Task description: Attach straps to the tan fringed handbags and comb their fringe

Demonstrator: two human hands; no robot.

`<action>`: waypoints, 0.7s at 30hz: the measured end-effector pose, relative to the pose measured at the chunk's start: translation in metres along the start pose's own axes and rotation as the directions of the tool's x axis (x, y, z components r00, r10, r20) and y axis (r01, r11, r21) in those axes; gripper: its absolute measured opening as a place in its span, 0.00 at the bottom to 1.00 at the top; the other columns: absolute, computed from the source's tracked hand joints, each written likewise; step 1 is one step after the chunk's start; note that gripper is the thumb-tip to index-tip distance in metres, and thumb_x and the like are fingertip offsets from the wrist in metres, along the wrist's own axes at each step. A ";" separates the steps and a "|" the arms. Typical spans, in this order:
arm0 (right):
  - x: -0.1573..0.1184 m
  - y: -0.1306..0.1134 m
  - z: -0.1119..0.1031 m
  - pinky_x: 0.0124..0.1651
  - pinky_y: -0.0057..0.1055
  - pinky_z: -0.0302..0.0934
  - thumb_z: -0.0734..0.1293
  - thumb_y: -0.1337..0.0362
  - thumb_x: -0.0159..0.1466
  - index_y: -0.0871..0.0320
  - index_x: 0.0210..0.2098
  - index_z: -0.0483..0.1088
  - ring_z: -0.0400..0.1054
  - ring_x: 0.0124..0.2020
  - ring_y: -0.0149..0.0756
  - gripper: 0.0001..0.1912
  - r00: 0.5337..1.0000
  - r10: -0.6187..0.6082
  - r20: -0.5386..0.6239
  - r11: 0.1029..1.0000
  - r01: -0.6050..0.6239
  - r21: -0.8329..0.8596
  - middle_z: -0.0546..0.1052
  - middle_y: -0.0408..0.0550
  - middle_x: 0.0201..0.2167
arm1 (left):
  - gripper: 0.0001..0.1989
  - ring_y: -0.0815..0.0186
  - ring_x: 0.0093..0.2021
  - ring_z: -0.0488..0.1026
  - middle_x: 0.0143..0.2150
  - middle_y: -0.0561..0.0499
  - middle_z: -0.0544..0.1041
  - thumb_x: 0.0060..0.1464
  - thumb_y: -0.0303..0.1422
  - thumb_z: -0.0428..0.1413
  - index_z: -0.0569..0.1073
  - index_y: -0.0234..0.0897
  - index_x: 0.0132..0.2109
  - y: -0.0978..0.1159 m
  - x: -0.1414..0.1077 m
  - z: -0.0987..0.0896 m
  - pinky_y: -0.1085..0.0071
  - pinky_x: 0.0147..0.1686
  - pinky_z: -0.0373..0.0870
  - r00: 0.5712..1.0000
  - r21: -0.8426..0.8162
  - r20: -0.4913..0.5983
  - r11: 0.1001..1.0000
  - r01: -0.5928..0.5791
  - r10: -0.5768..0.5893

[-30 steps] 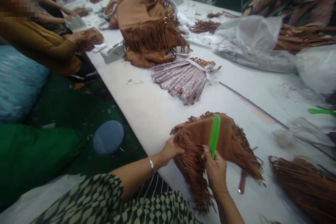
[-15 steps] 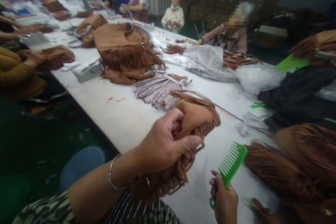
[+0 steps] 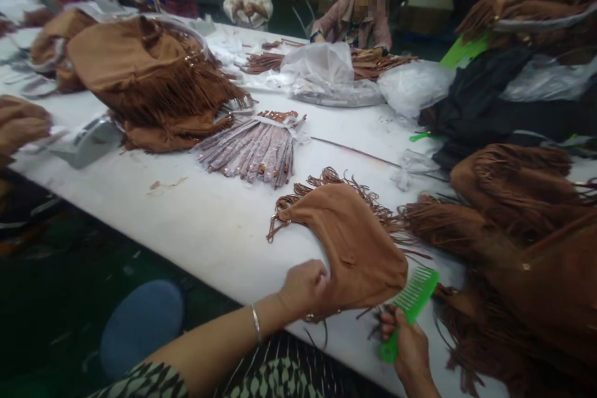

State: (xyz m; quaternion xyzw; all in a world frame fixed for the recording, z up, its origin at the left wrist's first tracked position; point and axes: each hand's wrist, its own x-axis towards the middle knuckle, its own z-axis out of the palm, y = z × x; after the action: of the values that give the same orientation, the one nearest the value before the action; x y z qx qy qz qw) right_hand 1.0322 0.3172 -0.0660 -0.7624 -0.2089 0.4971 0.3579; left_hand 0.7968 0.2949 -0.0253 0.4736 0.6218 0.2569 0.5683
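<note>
Left hand (image 3: 302, 288) grips the fringed bag (image 3: 357, 239) — long axis slanting to frame's lower right, towards the right hand (image 3: 409, 343) clasping the green comb (image 3: 422, 298).

Soft light across the white table (image 3: 209, 224), floor (image 3: 65, 286) dim, slight blur overall

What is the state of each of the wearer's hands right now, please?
Left hand: closed, apparently holding the edge of the brown fringed bag.
Right hand: closed, holding the green comb.
</note>
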 end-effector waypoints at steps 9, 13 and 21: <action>-0.001 0.008 0.004 0.13 0.19 0.45 0.74 0.45 0.44 0.62 0.27 0.65 0.52 0.12 0.20 0.27 1.000 0.007 0.023 0.974 -0.012 0.228 0.68 0.38 0.17 | 0.22 0.58 0.40 0.74 0.41 0.39 0.75 0.50 0.47 0.58 0.69 0.32 0.42 -0.007 0.106 -0.023 0.59 0.43 0.70 0.896 -0.690 -0.141 0.691 0.216 -0.420; 0.003 -0.005 0.032 0.12 0.18 0.43 0.77 0.50 0.43 0.59 0.23 0.57 0.49 0.11 0.19 0.27 0.999 -0.028 0.017 0.949 0.021 0.313 0.60 0.31 0.13 | 0.17 0.60 0.38 0.76 0.41 0.41 0.77 0.51 0.42 0.58 0.69 0.33 0.42 0.013 0.136 -0.001 0.62 0.42 0.72 0.860 -0.848 -0.225 0.527 0.059 -0.458; -0.006 -0.078 0.020 0.13 0.18 0.46 0.78 0.58 0.44 0.57 0.23 0.55 0.49 0.12 0.20 0.26 0.988 -0.155 -0.012 0.901 0.146 0.408 0.58 0.30 0.12 | 0.11 0.64 0.39 0.76 0.40 0.46 0.78 0.46 0.29 0.61 0.71 0.32 0.39 0.118 0.159 -0.008 0.67 0.43 0.72 0.833 -0.827 -0.469 0.477 -0.298 -0.293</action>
State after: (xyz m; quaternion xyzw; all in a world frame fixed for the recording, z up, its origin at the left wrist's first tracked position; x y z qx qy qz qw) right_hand 1.0145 0.3711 -0.0082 -0.6475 -0.1625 0.5083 0.5440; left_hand 0.8392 0.4865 0.0043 0.0194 0.5352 0.6636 0.5223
